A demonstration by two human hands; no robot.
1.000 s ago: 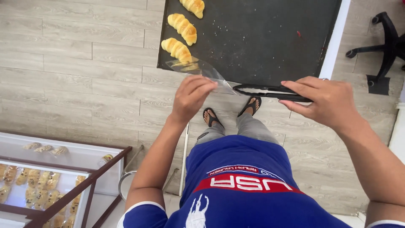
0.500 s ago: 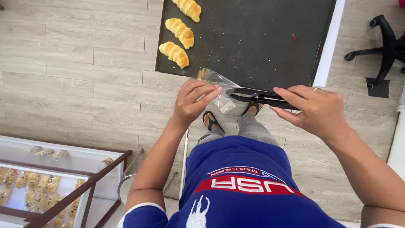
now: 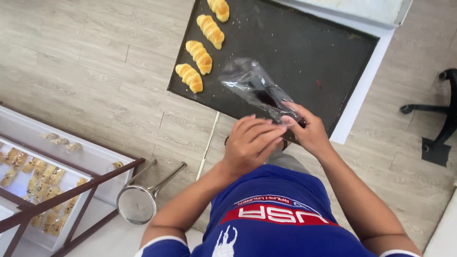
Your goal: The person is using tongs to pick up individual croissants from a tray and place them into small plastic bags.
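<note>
1. Pale wood-plank floor (image 3: 85,62) under everything, seen from above.
2. Large dark baking tray (image 3: 304,52) resting on a white counter (image 3: 364,95), mostly bare, with a few crumbs and a small red speck.
3. White rack shelf (image 3: 28,143) at lower left, loaded with small golden pastries in clear wrap, crossed by a dark brown frame bar (image 3: 71,190).
4. Black office chair base (image 3: 438,128) at the right edge.
5. Round metal stool (image 3: 138,202) on the floor just below the tray's near corner.
6. Clear plastic bag (image 3: 252,83) held over the tray's near edge, crinkled and glossy, with something dark showing inside (too blurred to name).
7. Left hand (image 3: 250,145) with fingers curled, touching the bag's lower end, pressed close against the right.
8. Right hand (image 3: 307,131) closed, gripping the bag's lower end between thumb and fingers.
9. Four golden ridged pastries (image 3: 200,56) in a diagonal row at the tray's left side, well apart from the bag.
</note>
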